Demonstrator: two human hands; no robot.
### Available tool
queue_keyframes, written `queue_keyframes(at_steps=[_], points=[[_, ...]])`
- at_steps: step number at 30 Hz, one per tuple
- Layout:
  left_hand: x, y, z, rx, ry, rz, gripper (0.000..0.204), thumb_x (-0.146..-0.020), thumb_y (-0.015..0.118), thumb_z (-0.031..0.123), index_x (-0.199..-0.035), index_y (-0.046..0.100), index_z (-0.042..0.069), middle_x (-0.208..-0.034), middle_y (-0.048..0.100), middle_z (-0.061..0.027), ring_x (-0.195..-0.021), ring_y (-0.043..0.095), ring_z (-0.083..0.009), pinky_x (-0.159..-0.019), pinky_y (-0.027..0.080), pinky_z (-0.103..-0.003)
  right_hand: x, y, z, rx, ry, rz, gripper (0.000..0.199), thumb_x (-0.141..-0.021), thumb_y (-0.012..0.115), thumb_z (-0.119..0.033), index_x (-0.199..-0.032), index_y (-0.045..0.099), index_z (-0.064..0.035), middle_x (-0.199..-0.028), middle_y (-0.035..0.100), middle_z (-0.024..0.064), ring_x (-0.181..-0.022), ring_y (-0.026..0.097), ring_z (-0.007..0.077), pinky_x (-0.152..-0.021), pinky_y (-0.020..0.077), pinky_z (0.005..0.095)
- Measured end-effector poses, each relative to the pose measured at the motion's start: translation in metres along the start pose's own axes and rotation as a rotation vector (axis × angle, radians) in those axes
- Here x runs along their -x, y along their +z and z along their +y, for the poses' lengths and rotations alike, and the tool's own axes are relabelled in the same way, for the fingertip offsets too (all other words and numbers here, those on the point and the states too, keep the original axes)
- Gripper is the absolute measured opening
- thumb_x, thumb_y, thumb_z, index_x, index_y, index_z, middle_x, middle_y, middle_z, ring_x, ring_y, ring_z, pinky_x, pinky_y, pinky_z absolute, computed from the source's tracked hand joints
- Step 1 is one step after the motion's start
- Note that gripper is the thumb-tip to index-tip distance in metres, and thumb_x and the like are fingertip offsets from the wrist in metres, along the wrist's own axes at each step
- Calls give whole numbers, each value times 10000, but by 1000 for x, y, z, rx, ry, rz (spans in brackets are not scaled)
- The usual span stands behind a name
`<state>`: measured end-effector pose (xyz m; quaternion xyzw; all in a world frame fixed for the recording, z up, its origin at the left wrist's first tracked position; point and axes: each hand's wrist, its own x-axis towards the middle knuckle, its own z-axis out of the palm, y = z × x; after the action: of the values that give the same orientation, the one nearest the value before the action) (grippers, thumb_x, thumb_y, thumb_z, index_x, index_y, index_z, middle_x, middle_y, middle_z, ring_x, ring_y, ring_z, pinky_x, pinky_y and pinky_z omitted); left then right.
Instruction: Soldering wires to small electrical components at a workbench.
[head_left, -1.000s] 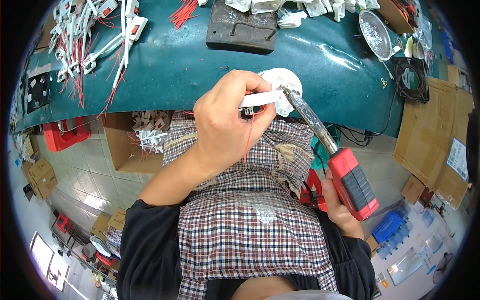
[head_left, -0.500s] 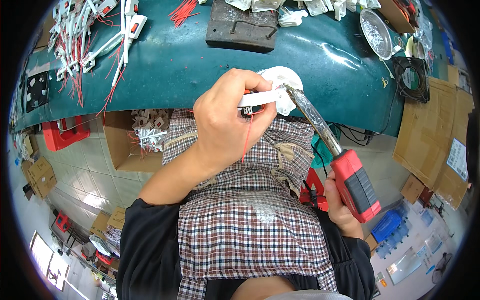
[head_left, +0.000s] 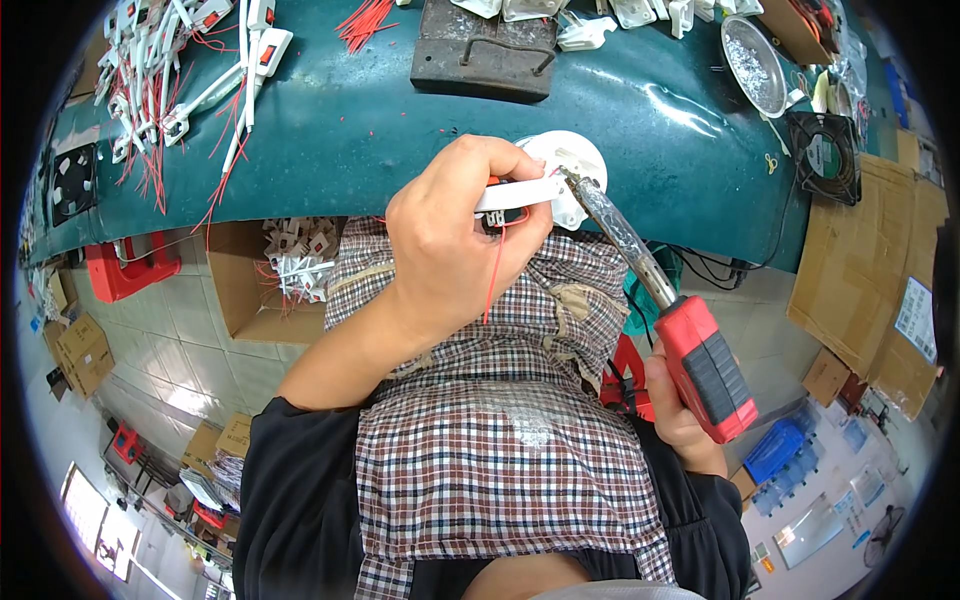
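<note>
My left hand (head_left: pixel 450 225) is closed around a white plastic switch housing (head_left: pixel 518 194) with a dark and red part under it. From that hand hangs a thin red wire (head_left: pixel 495 272). Just past the fingertips lies a round white plastic piece (head_left: pixel 588 152) at the bench edge; whether it is joined to the housing I cannot tell. A soldering iron (head_left: pixel 625 240) with a red and black handle is gripped in my right hand (head_left: pixel 685 425). Its tip meets the end of the housing, near a short bit of red wire; the exact contact is too small to see.
On the green bench (head_left: pixel 330 130) stand a dark metal block (head_left: pixel 480 75) with a handle, wired white switch parts (head_left: pixel 150 80), cut red wires (head_left: pixel 368 22), a metal dish (head_left: pixel 752 68) and a small black fan (head_left: pixel 825 158). An open carton (head_left: pixel 240 290) of parts sits below.
The soldering iron has shifted slightly left, its handle with my right hand. My left hand and the housing stay almost where they were.
</note>
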<state>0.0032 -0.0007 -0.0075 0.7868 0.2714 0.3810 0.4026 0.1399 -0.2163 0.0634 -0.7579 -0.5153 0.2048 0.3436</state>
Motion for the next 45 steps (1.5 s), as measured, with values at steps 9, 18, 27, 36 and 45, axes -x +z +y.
queue_keyframes(at_steps=[9,18,27,36,45], points=[[1,6,-6,77,-10,89,253,-711,803,-8,-889,636,57,-842,696,-81,-676,689,-213,-583,541,-298,8,-3,-1,0,47,4,221,-682,771,55,-862,648,20,-773,594,112,-613,612,252,-538,482,316],[1,6,-7,101,-20,83,247,-718,810,-3,-888,638,51,-842,694,-85,-672,684,-206,-583,538,-295,-3,-4,-4,20,-8,-5,212,-688,768,60,-853,641,17,-771,586,113,-611,611,252,-532,480,314],[2,6,-8,120,-41,77,248,-721,816,-1,-888,638,48,-842,694,-85,-682,688,-202,-592,540,-287,-5,-4,-4,39,-58,7,216,-681,766,68,-851,642,18,-753,565,110,-595,595,252,-511,466,321],[1,5,-9,133,-32,68,243,-728,811,0,-888,635,48,-846,696,-84,-688,688,-203,-595,538,-289,-5,-4,-6,61,-55,-9,220,-678,765,66,-859,651,14,-760,571,114,-606,601,269,-519,474,328],[1,4,-8,137,-38,57,238,-735,805,2,-893,633,50,-850,697,-83,-697,691,-207,-600,536,-290,8,-3,-2,47,67,-32,190,-702,766,47,-850,652,11,-771,578,114,-610,604,268,-525,478,327]])
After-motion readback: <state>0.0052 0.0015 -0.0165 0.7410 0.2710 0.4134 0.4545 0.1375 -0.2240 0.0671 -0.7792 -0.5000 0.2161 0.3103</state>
